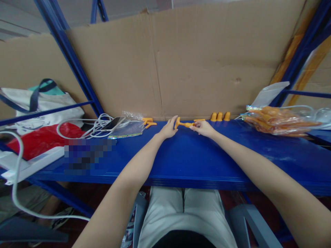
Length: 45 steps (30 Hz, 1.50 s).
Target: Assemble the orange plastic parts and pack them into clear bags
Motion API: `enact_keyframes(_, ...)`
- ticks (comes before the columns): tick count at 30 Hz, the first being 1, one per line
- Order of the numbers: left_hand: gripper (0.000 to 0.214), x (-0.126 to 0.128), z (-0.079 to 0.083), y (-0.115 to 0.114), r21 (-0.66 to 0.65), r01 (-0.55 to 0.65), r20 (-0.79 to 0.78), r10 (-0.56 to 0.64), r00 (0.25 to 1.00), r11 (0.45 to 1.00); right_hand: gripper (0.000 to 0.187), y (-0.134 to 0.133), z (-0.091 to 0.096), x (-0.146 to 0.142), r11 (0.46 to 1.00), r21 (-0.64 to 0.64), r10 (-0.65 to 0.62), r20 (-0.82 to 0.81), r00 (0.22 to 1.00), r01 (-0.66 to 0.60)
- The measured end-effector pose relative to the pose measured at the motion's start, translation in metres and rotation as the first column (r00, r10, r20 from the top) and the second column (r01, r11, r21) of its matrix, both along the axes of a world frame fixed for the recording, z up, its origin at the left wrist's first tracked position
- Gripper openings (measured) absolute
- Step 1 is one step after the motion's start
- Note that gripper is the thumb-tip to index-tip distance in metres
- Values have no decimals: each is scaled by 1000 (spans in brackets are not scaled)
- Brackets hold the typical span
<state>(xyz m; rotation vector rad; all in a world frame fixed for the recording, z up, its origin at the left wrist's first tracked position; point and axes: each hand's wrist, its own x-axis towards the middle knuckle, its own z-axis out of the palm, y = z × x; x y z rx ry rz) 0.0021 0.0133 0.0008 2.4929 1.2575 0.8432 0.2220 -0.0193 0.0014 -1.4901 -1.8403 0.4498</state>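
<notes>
An orange plastic T-handled piece (186,124) lies sideways between my two hands, low over the blue tabletop. My left hand (168,128) is at its crossbar end, thumb and fingers around the bar. My right hand (203,128) pinches the opposite end of the shaft, and its fingertips cover part of it. Behind my right hand an orange stick-like piece (199,120) lies by the cardboard. To the right of it, several orange cup-shaped pieces (219,116) stand in a row. Left of my left hand are a few loose orange pieces (148,122).
Cardboard (191,62) walls the back of the blue table (191,158). At right lies a clear bag of orange parts (276,120). Leftward are a clear plastic bag (128,129), a phone (113,123), white cables (89,128), a red bag (49,137) and a power strip (41,162).
</notes>
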Motion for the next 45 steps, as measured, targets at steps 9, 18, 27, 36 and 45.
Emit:
enact_keyframes(9, 65, 1, -1, 1, -5, -52, -205, 49, 977, 999, 56, -5, 9, 15, 931, -47, -320, 366, 874, 361)
enact_keyframes(18, 49, -4, 0, 4, 104, -148, -327, 174, 929, 983, 55, -10, 4, 10, 904, 229, -427, 523, 738, 361)
enact_keyframes(27, 60, -39, 12, 7, -8, -743, -227, 722, 654, 670, 42, -6, -9, 8, 986, 166, -131, 698, 704, 20)
enact_keyframes(36, 64, -57, 4, 11, -167, -819, -224, 788, 574, 549, 43, -6, -6, 12, 994, 113, -81, 715, 694, 0)
enact_keyframes(45, 59, -47, 6, 10, -100, -750, -322, 692, 646, 654, 42, -7, -4, 10, 996, 90, -73, 721, 689, 12)
